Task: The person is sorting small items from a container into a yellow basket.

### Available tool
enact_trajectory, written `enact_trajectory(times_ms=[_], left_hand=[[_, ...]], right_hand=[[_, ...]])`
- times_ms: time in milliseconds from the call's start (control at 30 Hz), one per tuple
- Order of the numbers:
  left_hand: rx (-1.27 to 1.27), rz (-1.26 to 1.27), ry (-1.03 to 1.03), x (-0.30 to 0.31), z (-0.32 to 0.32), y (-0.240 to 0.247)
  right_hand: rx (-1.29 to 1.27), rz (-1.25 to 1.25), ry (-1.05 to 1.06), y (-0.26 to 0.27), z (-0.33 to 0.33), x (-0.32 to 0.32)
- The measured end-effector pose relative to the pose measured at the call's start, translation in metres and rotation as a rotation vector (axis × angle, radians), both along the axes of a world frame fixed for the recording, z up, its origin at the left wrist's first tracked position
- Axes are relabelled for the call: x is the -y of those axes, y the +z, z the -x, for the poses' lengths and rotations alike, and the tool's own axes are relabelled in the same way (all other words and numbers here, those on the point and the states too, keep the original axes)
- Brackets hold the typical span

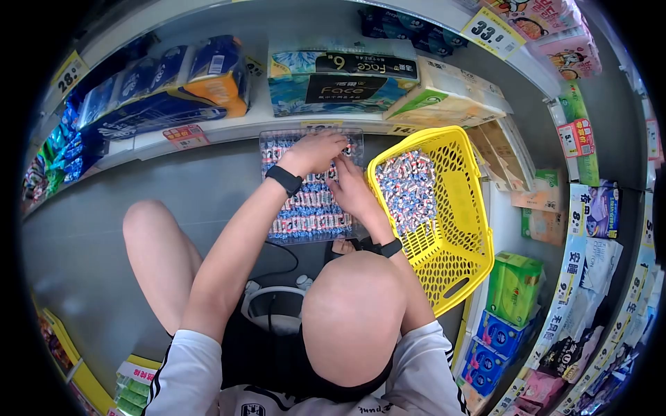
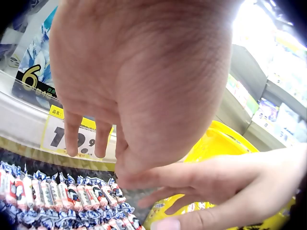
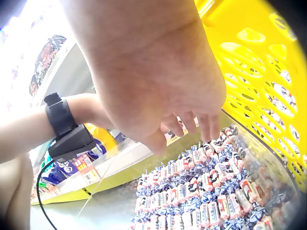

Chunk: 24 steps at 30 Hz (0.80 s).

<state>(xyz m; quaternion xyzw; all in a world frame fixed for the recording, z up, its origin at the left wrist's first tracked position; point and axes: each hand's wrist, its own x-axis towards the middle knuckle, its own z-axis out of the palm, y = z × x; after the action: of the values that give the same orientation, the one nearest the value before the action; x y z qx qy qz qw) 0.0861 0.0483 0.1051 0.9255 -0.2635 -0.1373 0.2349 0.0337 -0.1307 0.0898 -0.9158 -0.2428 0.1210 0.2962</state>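
A clear plastic box (image 1: pixel 311 241) on the floor holds wrapped candies (image 1: pixel 309 201) laid in neat rows, their twisted ends blue and white. My left hand (image 1: pixel 319 151) is over the box's far edge, fingers extended toward its far right corner. Beside it, my right hand (image 1: pixel 355 194) reaches along the box's right side. In the right wrist view the right hand's fingertips (image 3: pixel 206 136) touch candies at the end of a row. Fingers of the left hand (image 2: pixel 139 96) point downward in the left wrist view, with no candy visible between them.
Right of the box stands a yellow basket (image 1: pixel 479 201) with a heap of loose candies (image 1: pixel 409 191). Shelves with tissue packs (image 1: pixel 333 90) run along the far side and right. My bent knee (image 1: pixel 357 298) rises close in front of the box, above a white stool (image 1: pixel 274 295).
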Motion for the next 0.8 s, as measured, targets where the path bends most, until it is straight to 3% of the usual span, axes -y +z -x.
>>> enact_trajectory(times_ms=[233, 300, 433, 500, 600, 800], left_hand=[[0.126, 0.122, 0.027, -0.003, 0.013, 0.039], [0.172, 0.160, 0.044, -0.001, 0.012, 0.058], [0.238, 0.268, 0.018, 0.016, 0.017, 0.097], [0.256, 0.294, -0.015, 0.028, 0.022, 0.107], [0.313, 0.264, -0.044, 0.049, 0.024, 0.115], [0.284, 0.327, -0.063, 0.093, 0.062, 0.102]], right_hand=[[0.032, -0.079, 0.018, 0.049, 0.007, -0.004], [-0.279, -0.250, -0.039, 0.084, 0.007, -0.001], [-0.216, -0.280, -0.109, 0.130, 0.018, 0.018], [-0.168, -0.271, -0.145, 0.136, 0.026, 0.035], [0.095, -0.068, -0.199, 0.140, 0.032, 0.063], [0.109, 0.081, -0.398, 0.122, 0.071, 0.136]])
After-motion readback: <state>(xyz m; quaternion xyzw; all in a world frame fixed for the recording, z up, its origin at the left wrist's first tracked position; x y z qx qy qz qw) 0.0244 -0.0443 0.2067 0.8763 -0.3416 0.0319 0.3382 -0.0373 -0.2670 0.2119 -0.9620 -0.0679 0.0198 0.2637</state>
